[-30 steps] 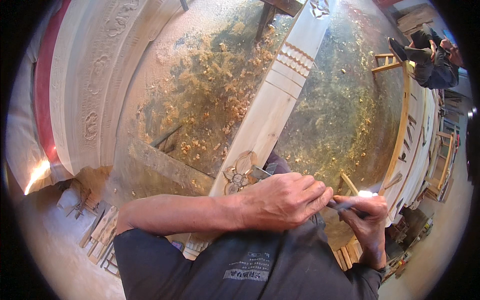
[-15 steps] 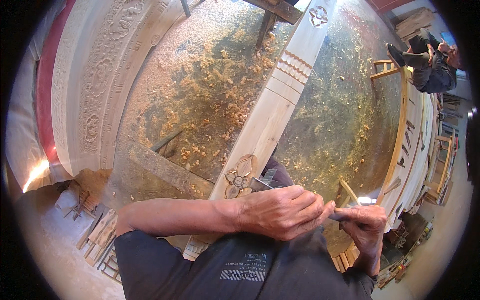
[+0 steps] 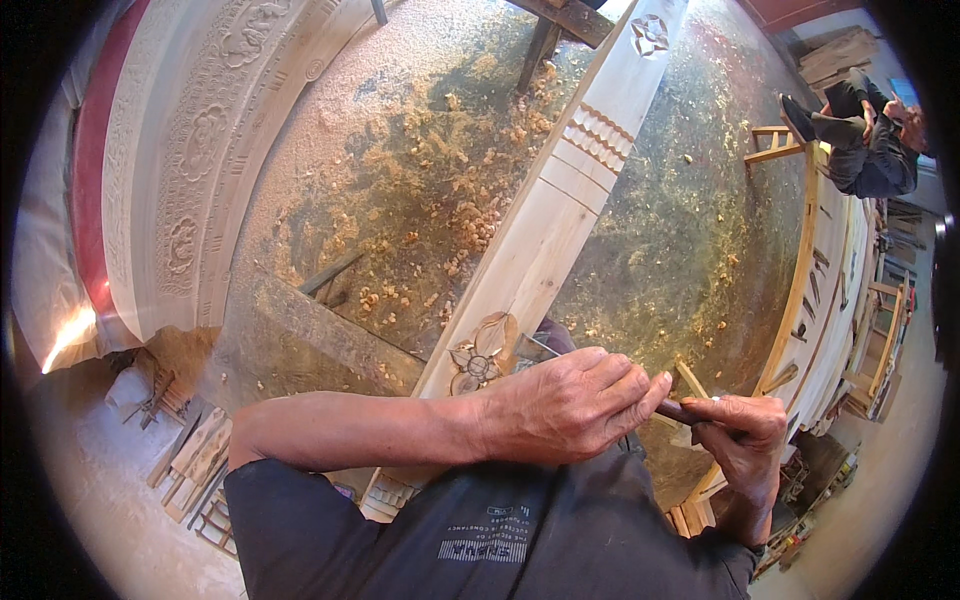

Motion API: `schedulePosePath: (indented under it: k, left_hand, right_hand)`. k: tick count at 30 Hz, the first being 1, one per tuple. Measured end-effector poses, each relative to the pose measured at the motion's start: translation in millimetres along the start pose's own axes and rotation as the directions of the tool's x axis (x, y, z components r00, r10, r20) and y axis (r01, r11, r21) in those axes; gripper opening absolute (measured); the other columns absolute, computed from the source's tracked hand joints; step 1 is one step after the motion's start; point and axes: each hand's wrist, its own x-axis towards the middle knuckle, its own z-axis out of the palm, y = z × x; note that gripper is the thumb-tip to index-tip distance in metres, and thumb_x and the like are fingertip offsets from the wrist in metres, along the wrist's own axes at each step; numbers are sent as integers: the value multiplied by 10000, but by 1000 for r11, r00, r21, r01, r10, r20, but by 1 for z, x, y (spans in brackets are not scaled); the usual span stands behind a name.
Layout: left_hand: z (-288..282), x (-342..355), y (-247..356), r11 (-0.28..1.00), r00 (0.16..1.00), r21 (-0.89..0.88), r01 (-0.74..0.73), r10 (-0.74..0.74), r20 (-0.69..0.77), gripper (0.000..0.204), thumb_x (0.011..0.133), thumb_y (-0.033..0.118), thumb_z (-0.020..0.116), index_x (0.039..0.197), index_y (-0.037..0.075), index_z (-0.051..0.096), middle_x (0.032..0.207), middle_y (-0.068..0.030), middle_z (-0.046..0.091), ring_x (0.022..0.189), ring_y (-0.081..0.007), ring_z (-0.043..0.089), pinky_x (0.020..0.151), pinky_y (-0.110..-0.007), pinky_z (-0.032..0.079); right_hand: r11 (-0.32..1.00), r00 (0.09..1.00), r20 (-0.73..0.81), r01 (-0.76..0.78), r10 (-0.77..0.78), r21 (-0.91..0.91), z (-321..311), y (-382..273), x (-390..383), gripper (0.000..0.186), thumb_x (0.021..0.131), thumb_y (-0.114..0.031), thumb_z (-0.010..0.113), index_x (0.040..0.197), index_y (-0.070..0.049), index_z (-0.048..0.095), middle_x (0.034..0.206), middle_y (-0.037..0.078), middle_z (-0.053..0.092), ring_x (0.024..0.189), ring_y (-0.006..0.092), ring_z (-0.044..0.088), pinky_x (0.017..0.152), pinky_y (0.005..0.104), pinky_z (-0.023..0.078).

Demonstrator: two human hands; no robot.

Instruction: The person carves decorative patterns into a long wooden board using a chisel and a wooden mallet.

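Observation:
A long pale board (image 3: 545,235) runs away from my body, with a carved flower (image 3: 482,352) near me. Beside that flower's right edge is the flat metal blade of a chisel (image 3: 532,350); whether the tip touches the wood is hard to tell. My left hand (image 3: 565,412) is closed round the chisel's forward part and hides much of it. Farther right, my right hand (image 3: 738,435) grips the dark handle (image 3: 676,411) at its back end.
Wood shavings (image 3: 470,190) litter the floor. At the left stands a large carved panel (image 3: 190,200). Several hand tools (image 3: 810,290) lie on a bench at the right, and a seated person (image 3: 865,135) is behind it. A wooden beam (image 3: 340,335) lies left of the board.
The chisel has turned a little, and its blade shows narrower. My right hand is slightly lower and farther right, with more of the dark handle showing. The view has shifted slightly.

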Motion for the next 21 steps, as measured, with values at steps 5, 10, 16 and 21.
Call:
schedulePosePath:
  k: [5, 10, 16, 21]
  left_hand:
    - [1, 3, -2, 999, 1000, -37, 14, -14, -18, 536, 956, 122, 619, 1433, -123, 607, 1021, -110, 617, 894, -210, 629, 742, -332, 520]
    - [1, 3, -3, 998, 998, -53, 35, -37, -42, 550, 956, 117, 615, 1448, -128, 595, 1033, -117, 617, 897, -218, 631, 757, -339, 534]
    - [0, 4, -5, 996, 996, -43, 78, -79, -32, 576, 969, 118, 605, 1489, -125, 562, 1149, -155, 628, 923, -244, 636, 817, -351, 552]
    - [-1, 5, -6, 995, 994, -14, 100, -100, -44, 574, 995, 124, 587, 1517, -110, 544, 1265, -189, 618, 961, -259, 647, 875, -372, 556]
  right_hand:
    - [1000, 1000, 8, 19, -19, -7, -4, -5, 4, 385, 748, 103, 811, 1104, -36, 860, 781, 131, 789, 646, 193, 746, 589, 325, 556]
    - [1000, 999, 54, 3, -1, -28, -14, -9, 15, 371, 745, 91, 808, 1092, -30, 864, 753, 132, 774, 652, 171, 751, 579, 300, 545]
    - [1000, 996, 89, -9, 7, 24, -23, -6, 34, 339, 781, 95, 799, 1097, -11, 863, 728, 132, 776, 627, 146, 750, 555, 266, 549]
    - [998, 986, 168, 5, -16, 68, -40, -5, 57, 308, 811, 93, 800, 1103, 13, 856, 815, 159, 819, 687, 145, 780, 603, 265, 587]
